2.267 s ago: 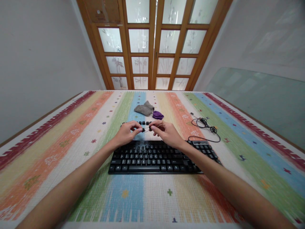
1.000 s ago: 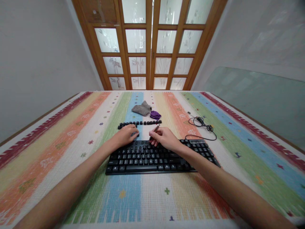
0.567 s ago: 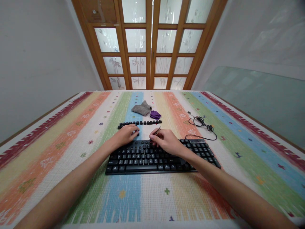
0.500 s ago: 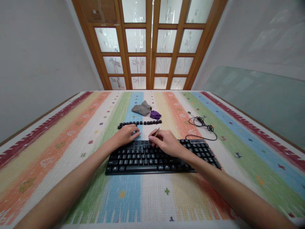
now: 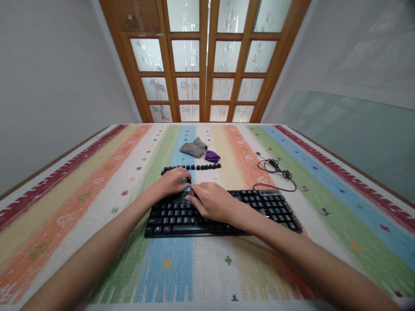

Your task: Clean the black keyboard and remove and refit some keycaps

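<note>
A black keyboard [image 5: 194,228] lies flat on the striped cloth in front of me. My left hand [image 5: 173,180] rests over its upper left edge, thumb and fingers closed around a small black piece that looks like a keycap [image 5: 189,180]. Right beside it, my right hand [image 5: 212,201] is closed above the middle keys, its fingertips nearly meeting the left ones. A thin tool showed in that hand a moment ago; now the fingers mostly hide it. Behind the left hand runs a row of loose black keycaps [image 5: 202,167], partly covered by that hand.
A grey cloth [image 5: 193,148] and a purple cloth bundle [image 5: 212,156] lie beyond the keycaps. The coiled keyboard cable [image 5: 275,166] is at the right. A striped tablecloth [image 5: 113,242] covers the table. Wooden glazed doors [image 5: 205,86] stand behind.
My right hand has moved left across the keyboard to meet my left hand, and its thin tool has dropped from sight. A small black piece now shows at my left fingertips.
</note>
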Action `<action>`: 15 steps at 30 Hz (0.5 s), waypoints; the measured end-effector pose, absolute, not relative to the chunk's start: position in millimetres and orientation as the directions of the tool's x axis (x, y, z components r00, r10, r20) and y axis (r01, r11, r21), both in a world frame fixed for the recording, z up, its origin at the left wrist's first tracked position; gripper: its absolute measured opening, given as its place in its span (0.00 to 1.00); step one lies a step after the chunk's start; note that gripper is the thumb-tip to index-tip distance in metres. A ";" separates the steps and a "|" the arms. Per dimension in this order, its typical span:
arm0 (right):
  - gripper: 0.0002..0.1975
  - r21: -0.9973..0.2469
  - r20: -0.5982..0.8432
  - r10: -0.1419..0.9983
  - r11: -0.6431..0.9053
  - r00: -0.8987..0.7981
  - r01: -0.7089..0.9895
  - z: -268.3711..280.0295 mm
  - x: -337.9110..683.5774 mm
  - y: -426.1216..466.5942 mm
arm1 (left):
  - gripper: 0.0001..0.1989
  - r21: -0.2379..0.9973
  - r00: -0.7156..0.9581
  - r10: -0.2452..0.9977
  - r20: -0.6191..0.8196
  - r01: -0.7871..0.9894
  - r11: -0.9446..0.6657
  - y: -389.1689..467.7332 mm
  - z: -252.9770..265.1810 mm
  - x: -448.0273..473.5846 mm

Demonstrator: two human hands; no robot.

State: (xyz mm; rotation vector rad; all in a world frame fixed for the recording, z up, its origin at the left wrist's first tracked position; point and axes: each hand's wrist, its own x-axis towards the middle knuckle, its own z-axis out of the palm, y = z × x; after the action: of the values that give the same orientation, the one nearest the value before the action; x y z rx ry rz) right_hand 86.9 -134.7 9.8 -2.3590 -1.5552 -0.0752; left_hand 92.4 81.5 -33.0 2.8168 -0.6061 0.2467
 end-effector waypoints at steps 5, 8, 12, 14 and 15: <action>0.14 -0.235 0.166 0.918 -0.317 0.359 0.919 15.4 91.9 -136.9 | 0.06 0.221 0.900 -0.337 0.278 -0.401 -0.889 83.1 -35.6 95.6; 0.13 -0.352 0.140 0.909 -0.325 0.393 0.877 17.1 105.6 -141.3 | 0.04 0.220 0.889 -0.338 0.309 -0.413 -0.884 82.8 -35.6 98.7; 0.15 -0.562 0.090 0.872 -0.355 0.482 0.747 17.5 119.1 -144.4 | 0.04 0.199 0.879 -0.332 0.342 -0.413 -0.889 82.6 -33.7 104.2; 0.15 -0.612 0.064 0.859 -0.368 0.508 0.700 18.3 119.8 -144.4 | 0.04 0.189 0.876 -0.328 0.353 -0.410 -0.892 82.9 -32.8 107.5; 0.15 -0.617 0.065 0.853 -0.374 0.518 0.693 19.0 118.8 -144.1 | 0.04 0.183 0.876 -0.326 0.355 -0.407 -0.895 83.3 -32.5 109.1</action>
State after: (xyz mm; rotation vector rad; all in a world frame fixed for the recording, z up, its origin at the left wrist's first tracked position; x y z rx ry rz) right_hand 118.8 -144.1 19.0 -2.1712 -1.2536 0.3544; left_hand 109.1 83.3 -32.5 2.7951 -0.5549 0.4641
